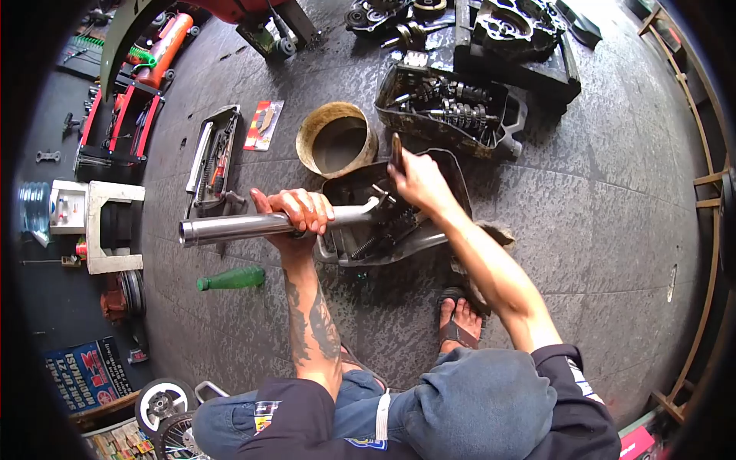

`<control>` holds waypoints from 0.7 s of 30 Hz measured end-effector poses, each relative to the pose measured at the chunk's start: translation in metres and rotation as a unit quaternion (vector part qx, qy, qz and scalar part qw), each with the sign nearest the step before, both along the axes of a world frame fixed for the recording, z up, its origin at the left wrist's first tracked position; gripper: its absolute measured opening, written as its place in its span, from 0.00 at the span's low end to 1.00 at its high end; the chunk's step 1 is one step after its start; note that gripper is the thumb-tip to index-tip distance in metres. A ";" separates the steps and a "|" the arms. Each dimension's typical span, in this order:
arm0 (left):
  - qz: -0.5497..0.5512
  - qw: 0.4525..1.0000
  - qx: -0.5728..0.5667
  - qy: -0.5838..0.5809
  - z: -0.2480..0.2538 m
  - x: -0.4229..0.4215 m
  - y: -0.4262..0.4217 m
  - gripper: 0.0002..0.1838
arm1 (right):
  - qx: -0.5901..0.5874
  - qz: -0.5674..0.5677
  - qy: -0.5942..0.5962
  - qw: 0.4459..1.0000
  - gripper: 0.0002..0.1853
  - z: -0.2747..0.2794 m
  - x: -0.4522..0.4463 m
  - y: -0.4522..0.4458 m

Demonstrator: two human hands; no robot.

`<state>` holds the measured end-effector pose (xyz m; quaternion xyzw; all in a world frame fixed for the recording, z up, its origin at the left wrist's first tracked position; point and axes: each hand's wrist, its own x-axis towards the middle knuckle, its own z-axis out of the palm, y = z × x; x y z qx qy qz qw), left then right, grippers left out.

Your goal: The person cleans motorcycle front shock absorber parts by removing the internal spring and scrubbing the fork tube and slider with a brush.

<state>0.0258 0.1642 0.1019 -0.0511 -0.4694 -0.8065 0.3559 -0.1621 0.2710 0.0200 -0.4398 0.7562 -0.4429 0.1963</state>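
My left hand [297,215] is wrapped around a shiny metal tube [230,228], thumb raised. The tube's wide open end points left; its narrower, bent silver end reaches over a black tray [337,253] of dark parts. My right hand [423,182] is closed around a short, dark object [396,152] with a brownish tip, perhaps a handle; its kind is unclear. It is held upright above the tray's far edge. A small T-shaped metal piece [385,193] shows by the tube's bent end. A coil spring [363,247] lies in the tray.
Beyond the tray stand a round tub [307,146] of grey liquid and a bin [391,119] of gears. A toolbox [233,121], a packet [263,126] and a green bottle [231,278] lie left. Engine casings [510,27] rest on a stand at the back.
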 end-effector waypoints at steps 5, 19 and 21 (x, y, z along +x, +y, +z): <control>-0.081 0.996 -0.001 0.036 -0.010 0.007 -0.014 0.41 | 0.011 0.116 -0.089 0.989 0.15 -0.010 -0.009 -0.009; -0.142 0.987 -0.051 0.055 -0.014 0.015 -0.025 0.42 | 0.048 0.069 0.005 0.997 0.12 0.004 -0.021 0.019; -0.142 0.987 -0.053 0.055 -0.016 0.016 -0.028 0.42 | -0.015 0.008 -0.026 1.000 0.09 0.005 -0.016 0.021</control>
